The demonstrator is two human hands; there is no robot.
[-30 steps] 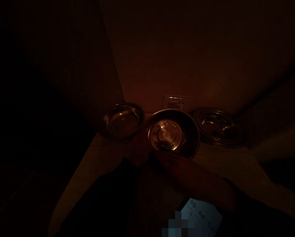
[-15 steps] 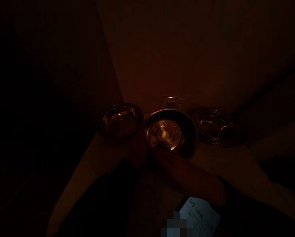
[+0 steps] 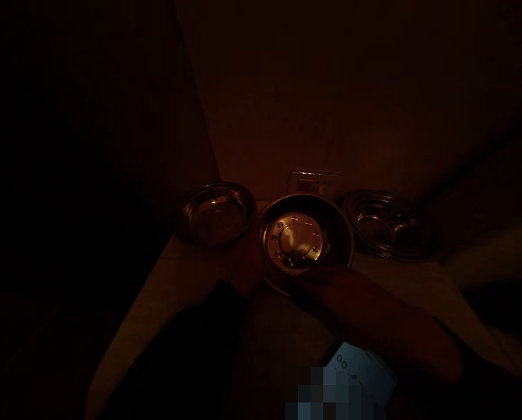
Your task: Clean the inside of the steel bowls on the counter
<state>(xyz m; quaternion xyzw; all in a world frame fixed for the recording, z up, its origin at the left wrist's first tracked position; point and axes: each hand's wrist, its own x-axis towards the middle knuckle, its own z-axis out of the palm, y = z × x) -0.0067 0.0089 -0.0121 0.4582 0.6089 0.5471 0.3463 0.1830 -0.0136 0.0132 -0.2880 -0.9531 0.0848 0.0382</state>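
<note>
A deep, round metal bowl [image 3: 350,233] stands in the middle, its shiny bottom marked with a ring of small dents. At its left side my left hand [image 3: 248,265] is closed against the rim, its fingers mostly lost in the dark. My right hand [image 3: 330,286] reaches across the front rim with fingers together and bent downward. Whatever lies under those fingers is too dark to make out.
Another metal bowl [image 3: 219,219] sits at the back left of the small wooden table [image 3: 156,309]. Stacked metal dishes [image 3: 387,227] stand at the back right. A wall socket [image 3: 313,182] is behind. A lit phone [image 3: 365,373] shows a timer near the front.
My right hand has shifted right along the front of the bowl, baring more of its bottom. The left hand stays at the bowl's left side. The whole view has moved slightly.
</note>
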